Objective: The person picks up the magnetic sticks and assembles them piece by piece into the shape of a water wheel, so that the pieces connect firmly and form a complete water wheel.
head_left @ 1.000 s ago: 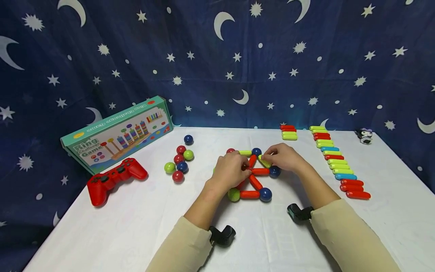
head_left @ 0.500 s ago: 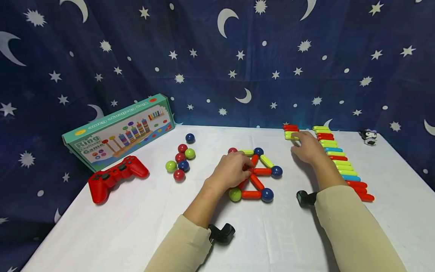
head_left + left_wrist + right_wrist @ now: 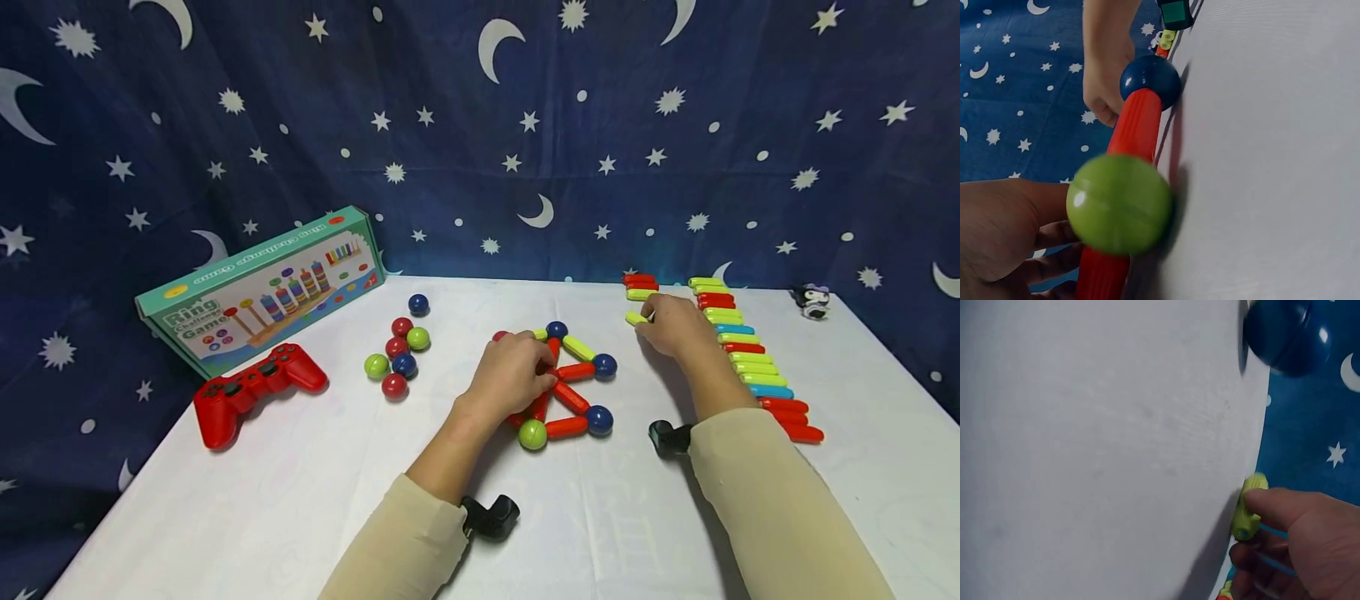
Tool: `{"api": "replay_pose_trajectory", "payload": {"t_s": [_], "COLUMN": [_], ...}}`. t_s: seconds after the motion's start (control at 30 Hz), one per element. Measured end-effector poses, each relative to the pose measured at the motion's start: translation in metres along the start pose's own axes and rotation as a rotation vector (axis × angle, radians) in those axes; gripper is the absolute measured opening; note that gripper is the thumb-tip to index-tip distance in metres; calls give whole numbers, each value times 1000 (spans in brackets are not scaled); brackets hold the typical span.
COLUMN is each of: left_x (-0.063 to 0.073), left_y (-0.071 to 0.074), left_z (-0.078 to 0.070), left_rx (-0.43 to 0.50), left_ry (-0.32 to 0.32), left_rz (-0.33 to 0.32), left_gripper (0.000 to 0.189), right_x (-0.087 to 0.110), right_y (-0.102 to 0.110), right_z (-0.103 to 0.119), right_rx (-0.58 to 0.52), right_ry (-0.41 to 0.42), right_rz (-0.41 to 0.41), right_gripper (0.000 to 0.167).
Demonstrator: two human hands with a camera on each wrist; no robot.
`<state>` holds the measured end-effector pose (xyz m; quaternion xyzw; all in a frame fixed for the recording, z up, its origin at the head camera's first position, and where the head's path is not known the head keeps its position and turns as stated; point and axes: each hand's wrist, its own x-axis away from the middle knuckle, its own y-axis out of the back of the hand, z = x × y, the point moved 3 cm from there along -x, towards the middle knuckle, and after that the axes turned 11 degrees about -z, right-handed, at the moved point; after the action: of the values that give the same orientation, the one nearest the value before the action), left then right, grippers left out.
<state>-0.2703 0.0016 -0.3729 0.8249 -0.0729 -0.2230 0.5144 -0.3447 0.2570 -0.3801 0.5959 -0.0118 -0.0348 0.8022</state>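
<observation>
In the head view my left hand [image 3: 513,373] grips the middle of a flat wheel of magnetic rods and balls; its fingertips and the hub are partly hidden. Red rods [image 3: 572,397] run out from the centre to blue balls [image 3: 604,366] and a green ball [image 3: 532,434]. A yellow-green rod [image 3: 578,347] joins two blue balls on the rim. In the left wrist view the green ball [image 3: 1119,205] is right beside the thumb. My right hand [image 3: 678,327] pinches a loose yellow-green rod [image 3: 1246,524] between thumb and fingers, near the back of the table.
Loose balls [image 3: 395,386] lie left of the wheel. Rods form a long row [image 3: 753,368] at right and a short stack [image 3: 640,280] at the back. A red game controller [image 3: 258,393], a Ring Challenge Game box [image 3: 262,292] and a small figurine [image 3: 813,302] stand around.
My right hand left the wheel's rim, reached the short stack and drew a yellow-green rod toward me. Under my left hand the wheel has turned slightly counterclockwise.
</observation>
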Motion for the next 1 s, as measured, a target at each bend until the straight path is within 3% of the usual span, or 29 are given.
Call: {"api": "replay_pose_trajectory", "payload": {"t_s": [0.17,0.33,0.5,0.8,1.0], "left_x": [2,3,3,3,3], "left_y": [-2,-1,-1,-1,-1], "left_z": [-2,-2,-3,-3,-4], "left_rx": [-54,-86,-99,-105,-97], "left_ry": [26,55,76,105,108], "left_rz": [-50,-110,-136,-126,-123], "left_gripper": [17,13,15,16,17], "right_x": [6,15,31,54,57], "right_y": [-4,-4,-2,-3,-6], "right_z": [4,12,26,46,47], "right_rx": [-64,-241,-380,-446,-441], "right_ry": [14,21,24,51,24], "right_rz": [81,69,124,243,242], "right_gripper": [53,50,50,53,54]}}
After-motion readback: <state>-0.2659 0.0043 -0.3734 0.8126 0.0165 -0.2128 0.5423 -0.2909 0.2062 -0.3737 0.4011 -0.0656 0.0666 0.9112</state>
